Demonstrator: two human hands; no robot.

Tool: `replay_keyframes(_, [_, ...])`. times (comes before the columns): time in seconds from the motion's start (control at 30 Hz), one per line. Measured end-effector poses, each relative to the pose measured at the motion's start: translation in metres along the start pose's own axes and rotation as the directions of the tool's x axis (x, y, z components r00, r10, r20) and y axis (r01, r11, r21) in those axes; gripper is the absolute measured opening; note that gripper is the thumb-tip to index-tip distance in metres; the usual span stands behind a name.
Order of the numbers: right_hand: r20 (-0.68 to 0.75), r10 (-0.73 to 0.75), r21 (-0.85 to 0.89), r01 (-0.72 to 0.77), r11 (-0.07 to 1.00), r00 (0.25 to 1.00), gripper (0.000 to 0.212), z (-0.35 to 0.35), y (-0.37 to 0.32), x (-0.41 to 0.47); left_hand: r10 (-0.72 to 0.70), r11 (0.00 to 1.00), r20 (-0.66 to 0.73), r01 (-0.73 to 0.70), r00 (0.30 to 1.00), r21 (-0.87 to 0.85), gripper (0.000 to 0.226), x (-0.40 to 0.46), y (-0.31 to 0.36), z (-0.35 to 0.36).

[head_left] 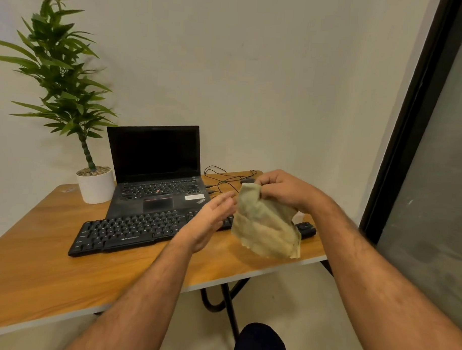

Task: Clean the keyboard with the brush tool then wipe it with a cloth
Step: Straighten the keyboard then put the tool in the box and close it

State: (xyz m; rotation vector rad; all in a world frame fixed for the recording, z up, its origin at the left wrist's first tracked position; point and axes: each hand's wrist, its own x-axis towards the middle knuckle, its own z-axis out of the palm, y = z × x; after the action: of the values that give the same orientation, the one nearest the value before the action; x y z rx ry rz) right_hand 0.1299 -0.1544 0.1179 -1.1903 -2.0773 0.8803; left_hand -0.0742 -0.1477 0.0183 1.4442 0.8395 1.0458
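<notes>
Cloth (266,228) hangs mid-frame, right of centre, pinched at its top by the right hand (281,189) — fingers curled on it, above the table (38,267). Left hand (210,221) beside it, fingers straight, palm open, not gripping. Keyboard (133,229) lies flat centre-left, its right end behind the hands — laptop (156,172) behind it, potted plant (67,95) upper left.

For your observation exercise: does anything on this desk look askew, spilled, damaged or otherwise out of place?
Only small things. The keyboard lies at a slant to the desk edge, and loose cables tangle behind the laptop. Nothing looks spilled or broken.
</notes>
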Motion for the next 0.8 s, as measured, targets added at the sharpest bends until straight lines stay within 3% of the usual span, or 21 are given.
replay_keyframes(0.07, [0.063, 0.002, -0.019, -0.001, 1.000, 0.998, 0.015, -0.001, -0.005, 0.003, -0.040, 0.998, 0.126, 0.033, 0.991, 0.059, 0.082, 0.001, 0.013, 0.004])
replay_keyframes(0.17, [0.043, 0.005, -0.018, -0.004, 1.000, 0.999, 0.020, 0.000, -0.003, 0.007, -0.120, 0.982, 0.147, 0.096, 0.982, 0.163, 0.058, 0.002, 0.023, 0.010])
replay_keyframes(0.27, [-0.054, -0.002, 0.004, 0.002, 1.000, 0.999, 0.020, 0.006, 0.007, 0.007, -0.114, 0.963, 0.098, 0.086, 0.989, 0.254, 0.030, 0.001, 0.022, 0.014])
replay_keyframes(0.37, [-0.246, 0.064, 0.229, -0.006, 0.973, 0.967, 0.016, 0.017, 0.033, 0.007, -0.086, 0.962, 0.064, 0.066, 0.994, 0.265, 0.028, 0.000, 0.027, 0.014])
replay_keyframes(0.43, [-0.318, 0.239, 0.469, -0.067, 0.881, 0.917, 0.014, 0.030, 0.055, 0.004, -0.072, 0.962, 0.053, 0.055, 0.996, 0.268, 0.028, 0.000, 0.032, 0.014])
replay_keyframes(0.53, [-0.075, 0.476, 0.801, -0.231, 0.553, 0.876, 0.055, 0.059, 0.086, -0.003, -0.091, 0.966, 0.037, 0.079, 0.995, 0.245, 0.025, 0.003, 0.040, 0.013])
replay_keyframes(0.6, [0.114, 0.404, 0.894, -0.271, 0.356, 0.908, 0.075, 0.077, 0.102, -0.007, -0.118, 0.969, 0.045, 0.106, 0.992, 0.225, 0.027, 0.006, 0.040, 0.014])
replay_keyframes(0.67, [0.156, 0.279, 0.949, -0.222, 0.224, 0.948, 0.080, 0.090, 0.107, -0.010, -0.122, 0.973, 0.027, 0.114, 0.992, 0.203, 0.026, 0.008, 0.038, 0.014])
replay_keyframes(0.73, [0.084, 0.239, 0.974, -0.131, 0.186, 0.967, 0.071, 0.093, 0.106, -0.010, -0.106, 0.978, -0.027, 0.109, 0.994, 0.178, 0.026, 0.011, 0.035, 0.013])
replay_keyframes(0.8, [0.001, 0.249, 0.957, -0.073, 0.280, 0.968, 0.049, 0.089, 0.104, -0.008, -0.101, 0.976, -0.064, 0.111, 0.993, 0.186, 0.027, 0.012, 0.031, 0.009])
